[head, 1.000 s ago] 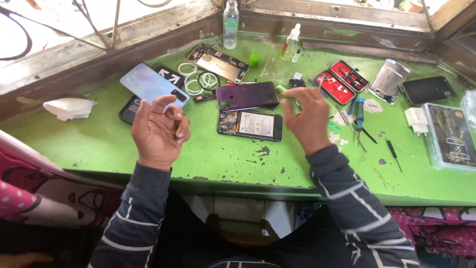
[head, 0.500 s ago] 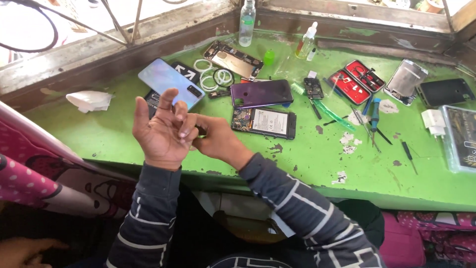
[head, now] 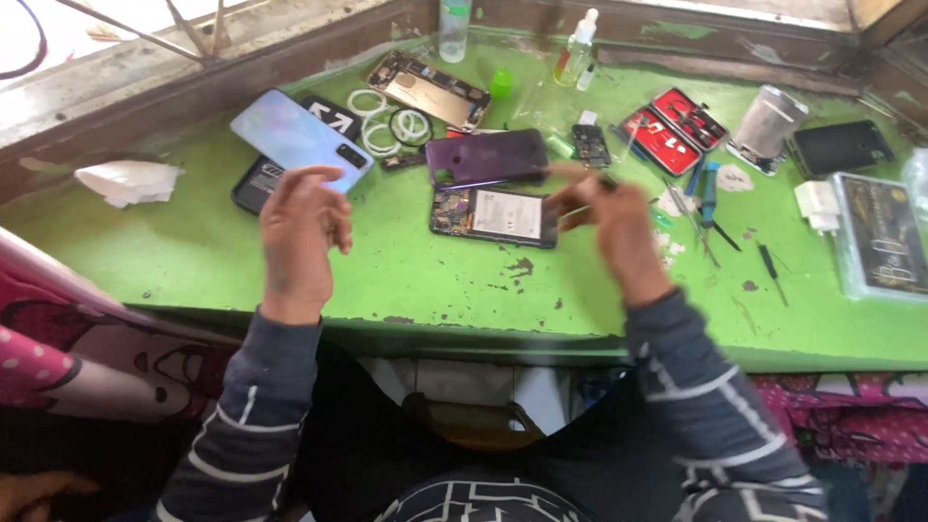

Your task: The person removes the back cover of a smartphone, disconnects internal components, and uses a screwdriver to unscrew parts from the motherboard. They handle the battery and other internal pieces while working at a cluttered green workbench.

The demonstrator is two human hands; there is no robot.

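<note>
An opened phone with its battery showing lies on the green table. Just behind it rests a purple back cover. My right hand, blurred, hovers at the opened phone's right end with fingers pinched on a thin pale tool. My left hand is raised over the table's left part, fingers loosely apart and holding nothing. Beyond it lie a light blue phone and a dark phone partly under it.
White rings, another bare phone frame, a clear bottle and a dropper bottle sit at the back. To the right are a red tool case, screwdrivers, a silver cover, a black phone and a clear box. Crumpled tissue lies far left.
My right hand came over to my left hand's fingers half a second ago and has now swung back right to the opened phone. My left hand stays raised, fingers spread.
</note>
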